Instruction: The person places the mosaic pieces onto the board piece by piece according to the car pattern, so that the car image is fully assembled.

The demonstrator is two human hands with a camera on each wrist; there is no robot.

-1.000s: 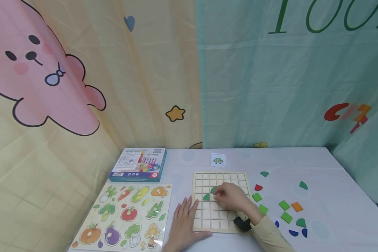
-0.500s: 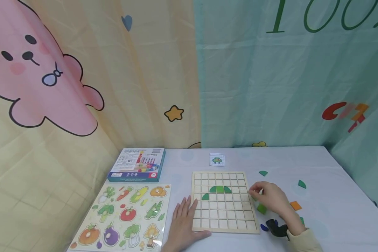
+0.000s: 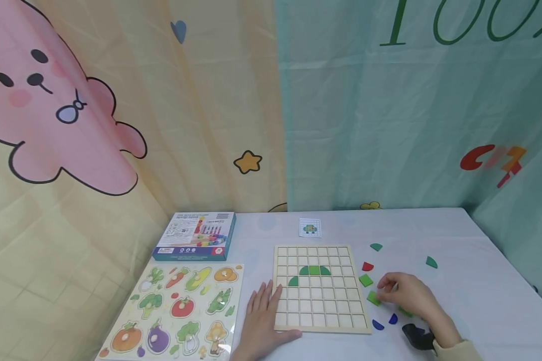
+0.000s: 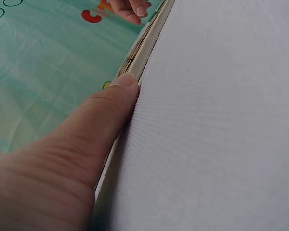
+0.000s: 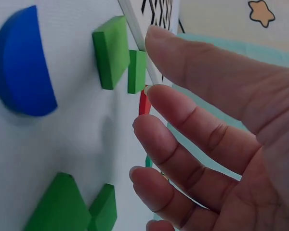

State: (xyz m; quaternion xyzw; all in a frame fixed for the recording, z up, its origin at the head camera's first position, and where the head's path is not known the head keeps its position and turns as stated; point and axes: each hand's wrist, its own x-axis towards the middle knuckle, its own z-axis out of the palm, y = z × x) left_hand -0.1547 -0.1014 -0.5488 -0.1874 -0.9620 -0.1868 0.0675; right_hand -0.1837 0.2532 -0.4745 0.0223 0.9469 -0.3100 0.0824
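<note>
A wooden grid board (image 3: 320,307) lies on the table. In its upper half sit a green square tile (image 3: 314,271) between two green quarter-circle tiles, and another green quarter-circle tile (image 3: 293,281) one row lower left. My left hand (image 3: 263,321) rests at the board's lower left corner, fingers straight along the side and thumb (image 4: 101,115) against the front edge. To the right, my right hand (image 3: 408,295) hovers beside a loose green square tile (image 3: 373,298). In the right wrist view its thumb and fingers (image 5: 183,108) are apart with nothing between them.
Near the right hand lie another green square (image 3: 366,280), a red tile (image 3: 368,266), blue half-round tiles (image 3: 378,325) and green quarter-circles (image 3: 431,262). A small pattern card (image 3: 310,228) lies behind the board. A box (image 3: 194,235) and a vegetable picture board (image 3: 171,326) are at left.
The right hand has left the board and moved right to the loose tiles. A green square and a right-hand quarter-circle show on the board where the hand covered it. The left hand stays put.
</note>
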